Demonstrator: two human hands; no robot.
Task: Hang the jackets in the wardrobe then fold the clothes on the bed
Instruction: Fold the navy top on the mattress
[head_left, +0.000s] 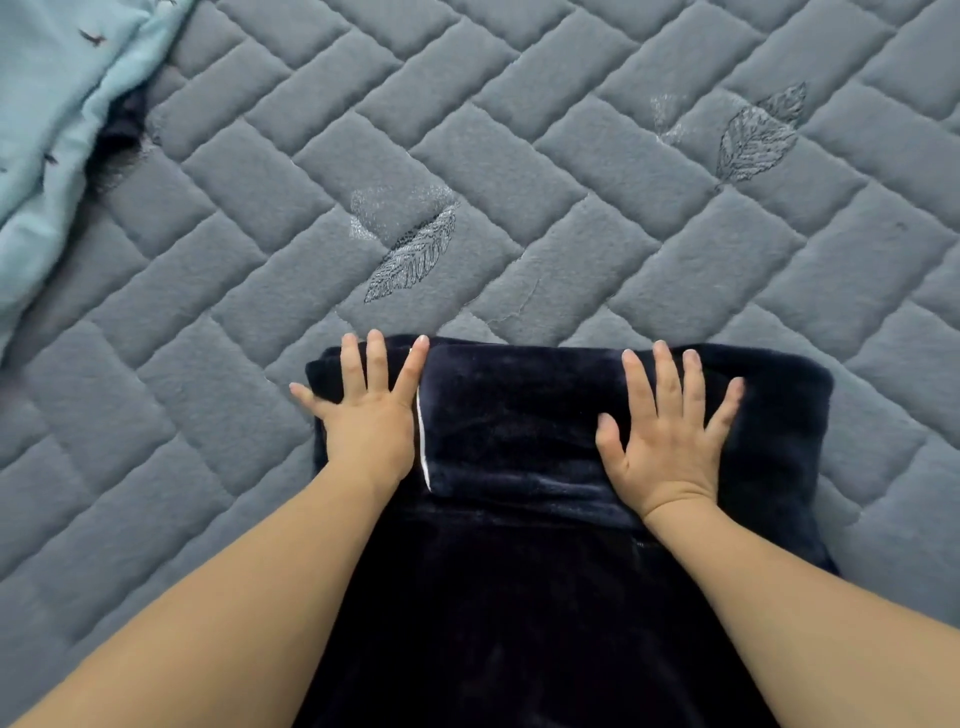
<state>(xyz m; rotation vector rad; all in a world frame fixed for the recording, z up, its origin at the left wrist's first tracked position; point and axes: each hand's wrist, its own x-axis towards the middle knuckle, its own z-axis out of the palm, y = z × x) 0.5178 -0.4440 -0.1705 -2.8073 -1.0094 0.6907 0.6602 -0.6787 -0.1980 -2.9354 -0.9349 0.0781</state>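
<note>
You're mid-fold: the navy fleece garment (519, 441) lies on the quilted bedspread (519, 156), your left hand (371, 410) and right hand (670, 441) pressing flat, fingers spread, gripping nothing. Beyond its far-left corner, the pale-blue garment (52, 130) looks unfolded.

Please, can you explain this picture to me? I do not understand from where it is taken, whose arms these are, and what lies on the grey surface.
There is no machine here. A person wears a camera on the head, so the single picture looks forward and down at their own two bare arms. The grey quilted surface is a bed cover, stitched with leaf shapes. On it lies a dark blue garment of soft fabric, with its far part folded over. The left hand and the right hand lie flat on that fold with fingers spread, pressing it down. Nothing is gripped. At the top left lies a light blue cloth with small dark bird shapes.
</note>
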